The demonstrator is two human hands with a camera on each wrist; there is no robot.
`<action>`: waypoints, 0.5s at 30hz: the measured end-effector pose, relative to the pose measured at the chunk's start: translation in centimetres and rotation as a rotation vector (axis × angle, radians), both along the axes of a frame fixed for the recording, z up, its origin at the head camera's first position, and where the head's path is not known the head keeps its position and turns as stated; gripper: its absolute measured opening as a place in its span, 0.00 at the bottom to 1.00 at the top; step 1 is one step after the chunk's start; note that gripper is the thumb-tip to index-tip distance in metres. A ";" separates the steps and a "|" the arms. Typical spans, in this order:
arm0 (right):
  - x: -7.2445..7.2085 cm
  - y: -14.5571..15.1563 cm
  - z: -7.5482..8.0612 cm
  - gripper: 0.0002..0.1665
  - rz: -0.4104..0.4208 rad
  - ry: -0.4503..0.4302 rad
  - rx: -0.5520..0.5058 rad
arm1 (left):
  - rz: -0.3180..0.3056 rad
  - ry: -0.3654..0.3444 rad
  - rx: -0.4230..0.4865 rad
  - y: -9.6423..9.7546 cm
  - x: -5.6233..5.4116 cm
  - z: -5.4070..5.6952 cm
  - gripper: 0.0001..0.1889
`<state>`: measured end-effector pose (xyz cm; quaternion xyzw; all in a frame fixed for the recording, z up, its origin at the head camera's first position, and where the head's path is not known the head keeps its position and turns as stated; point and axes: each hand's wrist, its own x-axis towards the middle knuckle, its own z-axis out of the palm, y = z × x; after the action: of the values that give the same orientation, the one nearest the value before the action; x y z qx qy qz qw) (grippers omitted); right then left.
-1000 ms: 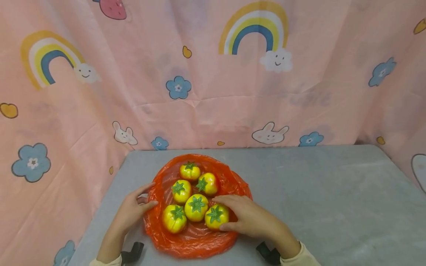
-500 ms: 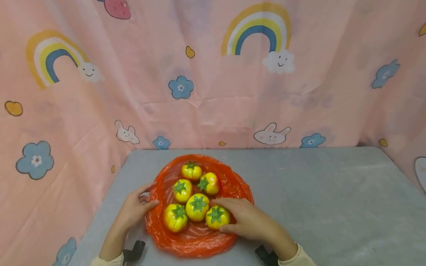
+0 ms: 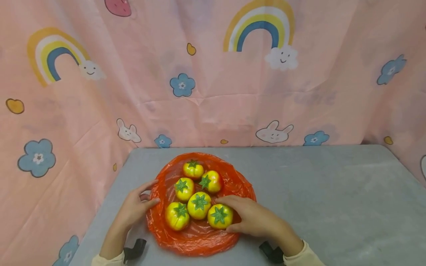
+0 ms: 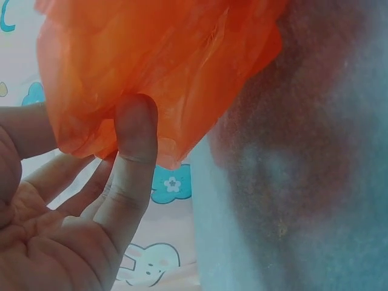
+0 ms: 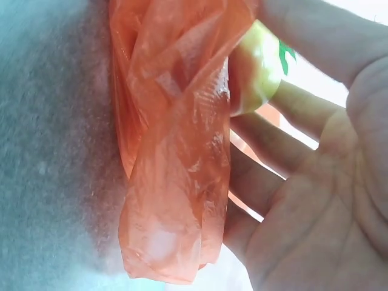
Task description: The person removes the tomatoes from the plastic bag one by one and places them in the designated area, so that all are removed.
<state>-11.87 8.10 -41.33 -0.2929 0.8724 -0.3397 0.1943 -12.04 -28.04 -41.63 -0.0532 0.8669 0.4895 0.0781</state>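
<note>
A red plastic bag lies spread in a round, its rim rolled outward, with several glossy yellow-red tomatoes topped by green star-shaped leaves inside it. At the bag's left rim my left hand pinches the film; in the left wrist view the thumb presses on the film from the near side, with fingers behind it. My right hand reaches over the right rim and holds the nearest right tomato between thumb and fingers. In the right wrist view the bag's folded edge partly hides that tomato.
The bag rests on a grey table, left of its middle. A pink printed curtain hangs behind and along the sides. Black wrist mounts show below both hands.
The whole scene shifts slightly to the right as the head camera moves. Both hands keep their places on the bag and the tomato.
</note>
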 end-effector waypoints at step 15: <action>0.0 -0.1 0.0 0.40 0.003 -0.015 0.027 | 0.008 -0.009 -0.039 0.1 0.2 0.5 0.33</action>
<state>-11.88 8.04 -41.28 -0.2888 0.8750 -0.3299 0.2054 -11.88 -27.92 -41.11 -0.0602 0.8756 0.4728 0.0790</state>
